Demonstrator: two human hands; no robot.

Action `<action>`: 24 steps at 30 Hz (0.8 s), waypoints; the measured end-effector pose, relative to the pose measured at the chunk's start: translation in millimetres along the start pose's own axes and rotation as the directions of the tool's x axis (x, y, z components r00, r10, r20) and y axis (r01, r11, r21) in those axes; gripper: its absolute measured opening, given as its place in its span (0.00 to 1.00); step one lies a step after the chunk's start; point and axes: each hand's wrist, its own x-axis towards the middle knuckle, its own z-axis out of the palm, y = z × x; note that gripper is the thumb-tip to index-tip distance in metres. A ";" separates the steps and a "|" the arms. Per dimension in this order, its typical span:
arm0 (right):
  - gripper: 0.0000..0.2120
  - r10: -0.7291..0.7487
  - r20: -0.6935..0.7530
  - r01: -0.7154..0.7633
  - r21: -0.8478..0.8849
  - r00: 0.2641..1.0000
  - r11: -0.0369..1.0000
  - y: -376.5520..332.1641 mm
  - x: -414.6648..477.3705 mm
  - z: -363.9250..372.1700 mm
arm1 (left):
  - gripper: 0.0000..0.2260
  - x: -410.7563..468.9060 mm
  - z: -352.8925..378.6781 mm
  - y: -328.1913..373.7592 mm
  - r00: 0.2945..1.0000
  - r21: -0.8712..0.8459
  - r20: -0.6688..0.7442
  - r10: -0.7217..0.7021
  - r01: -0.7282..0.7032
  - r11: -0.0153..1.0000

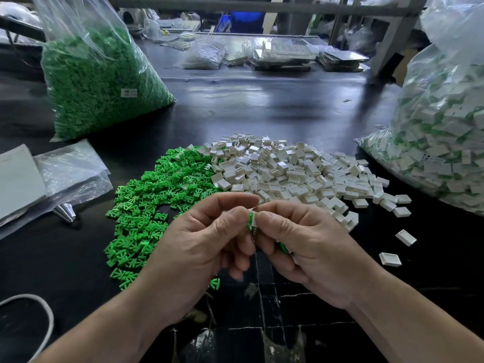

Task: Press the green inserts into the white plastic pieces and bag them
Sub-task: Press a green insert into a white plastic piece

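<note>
Writing shows in one place only: a small white label on the big clear bag of green inserts at the far left of the table. We cannot read its print.

On the near side of the two loose piles we see both hands brought together. The left hand and the right hand meet thumb to thumb, all fingers curled. Between the thumbs sits one green insert, pinched by the left thumb and forefinger. Just beyond it a sliver of a white piece peeks out, gripped by the right thumb and forefinger tips. The two parts touch. The green insert stands on edge, its long axis running near to far and leaning slightly right at the far end. The white piece is too hidden for us to tell how it points. Another green bit shows under the right hand's curled lower fingers.

Beyond the hands, the pile of green inserts lies to the left and the pile of white pieces to the right, and the two piles touch. A bulging clear bag of white-and-green parts stands at the right.
</note>
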 end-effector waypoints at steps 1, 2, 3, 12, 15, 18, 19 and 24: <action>0.11 0.005 0.026 -0.005 0.011 1.000 1.000 0.4 -0.1 0.3 | 0.12 -0.4 1.4 0.0 0.998 -0.068 0.052 -0.035 0.039 0.997; 0.13 0.012 0.051 -0.013 0.027 0.999 1.000 0.6 -0.3 0.4 | 0.11 -1.0 2.1 -0.2 0.993 -0.124 0.100 -0.057 0.070 0.990; 0.18 0.021 0.070 -0.024 0.042 0.997 0.999 0.7 -0.2 0.1 | 0.10 -1.3 2.1 -0.2 0.988 -0.166 0.137 -0.071 0.094 0.982; 0.18 0.051 0.122 -0.059 0.066 0.991 0.996 -3.2 -2.6 0.7 | 0.14 0.1 -2.6 2.5 0.960 -0.307 0.257 -0.113 0.192 0.932; 0.20 0.043 0.131 -0.056 0.102 0.990 0.993 -2.7 -2.0 2.0 | 0.13 -0.5 -1.0 1.8 0.959 -0.319 0.254 -0.123 0.203 0.926; 0.09 0.017 0.126 -0.026 0.069 0.992 0.997 -2.4 -2.0 3.4 | 0.12 -1.4 1.3 1.5 0.965 -0.309 0.222 -0.143 0.209 0.928; 0.08 0.002 0.132 -0.009 0.051 0.991 0.999 -2.0 -2.0 3.9 | 0.09 -1.4 1.6 1.0 0.968 -0.302 0.200 -0.151 0.207 0.930; 0.15 -0.032 0.162 0.019 0.081 0.986 0.997 -1.3 -1.5 7.4 | 0.08 -0.6 4.8 -2.0 0.983 -0.302 0.150 -0.105 0.146 0.942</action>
